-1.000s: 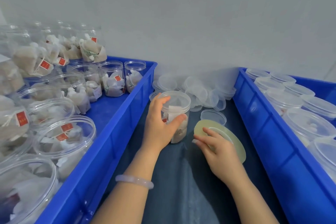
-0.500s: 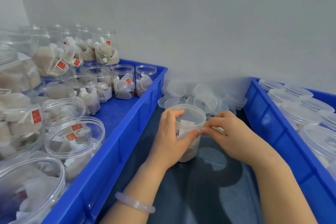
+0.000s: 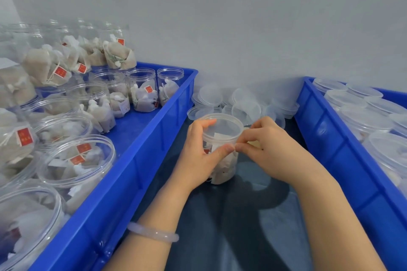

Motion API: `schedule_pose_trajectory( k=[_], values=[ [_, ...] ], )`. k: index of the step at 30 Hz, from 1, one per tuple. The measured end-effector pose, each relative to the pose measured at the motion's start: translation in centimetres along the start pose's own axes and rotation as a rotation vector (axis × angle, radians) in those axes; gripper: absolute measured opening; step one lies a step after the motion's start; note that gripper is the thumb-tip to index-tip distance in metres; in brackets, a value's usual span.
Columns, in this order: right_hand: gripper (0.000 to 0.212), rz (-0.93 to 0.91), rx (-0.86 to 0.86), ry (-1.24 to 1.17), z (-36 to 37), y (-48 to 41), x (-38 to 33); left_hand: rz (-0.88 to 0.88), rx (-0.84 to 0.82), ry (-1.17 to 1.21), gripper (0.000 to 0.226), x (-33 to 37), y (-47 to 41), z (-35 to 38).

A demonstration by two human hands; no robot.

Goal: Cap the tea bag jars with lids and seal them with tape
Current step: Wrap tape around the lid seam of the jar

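Note:
A clear tea bag jar (image 3: pixel 222 151) with a translucent lid on top stands on the dark surface between two blue crates. My left hand (image 3: pixel 198 154) grips the jar, fingers over the far rim and thumb across the front just under the lid. My right hand (image 3: pixel 266 151) holds the tape roll (image 3: pixel 254 145), which shows only as a pale yellowish patch behind its fingers. Its fingertips pinch at the lid's edge next to my left thumb. I cannot make out the clear tape strip itself.
The left blue crate (image 3: pixel 141 160) holds several open jars of tea bags, some stacked at the back. The right blue crate (image 3: pixel 343 160) holds several lidded jars. A pile of loose clear lids (image 3: pixel 242 105) lies against the wall behind the jar.
My right hand lifted the tape roll from the surface and brought it to the jar's lid edge. It now sits lower on the rim, meeting my left thumb. The view shifted slightly.

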State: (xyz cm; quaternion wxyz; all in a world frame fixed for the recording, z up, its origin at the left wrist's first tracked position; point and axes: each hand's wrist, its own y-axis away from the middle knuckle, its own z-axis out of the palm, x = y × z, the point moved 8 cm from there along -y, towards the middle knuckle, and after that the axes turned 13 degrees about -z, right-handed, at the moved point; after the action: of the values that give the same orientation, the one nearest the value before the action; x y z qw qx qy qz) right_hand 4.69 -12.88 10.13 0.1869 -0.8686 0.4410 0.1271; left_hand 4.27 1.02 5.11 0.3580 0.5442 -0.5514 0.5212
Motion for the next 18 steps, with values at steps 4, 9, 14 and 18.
schedule_pose_trajectory(
  k=[4, 9, 14, 18],
  values=[
    [0.016, 0.018, 0.064, 0.009, -0.2, 0.1, -0.1, -0.001, 0.027, -0.004, 0.060, 0.2, 0.1, 0.0],
    [0.024, 0.070, 0.120, 0.027, -0.1, 0.0, 0.4, -0.007, 0.059, 0.022, 0.059, 0.3, -0.1, -0.5],
    [0.032, 0.097, 0.141, 0.003, 0.0, -0.2, 0.9, -0.012, 0.079, 0.043, 0.056, 0.5, -0.2, -1.4],
    [0.025, 0.115, 0.144, -0.044, 0.1, -0.1, 0.7, -0.019, 0.121, 0.142, 0.054, 0.1, -0.2, -2.2]
  ],
)
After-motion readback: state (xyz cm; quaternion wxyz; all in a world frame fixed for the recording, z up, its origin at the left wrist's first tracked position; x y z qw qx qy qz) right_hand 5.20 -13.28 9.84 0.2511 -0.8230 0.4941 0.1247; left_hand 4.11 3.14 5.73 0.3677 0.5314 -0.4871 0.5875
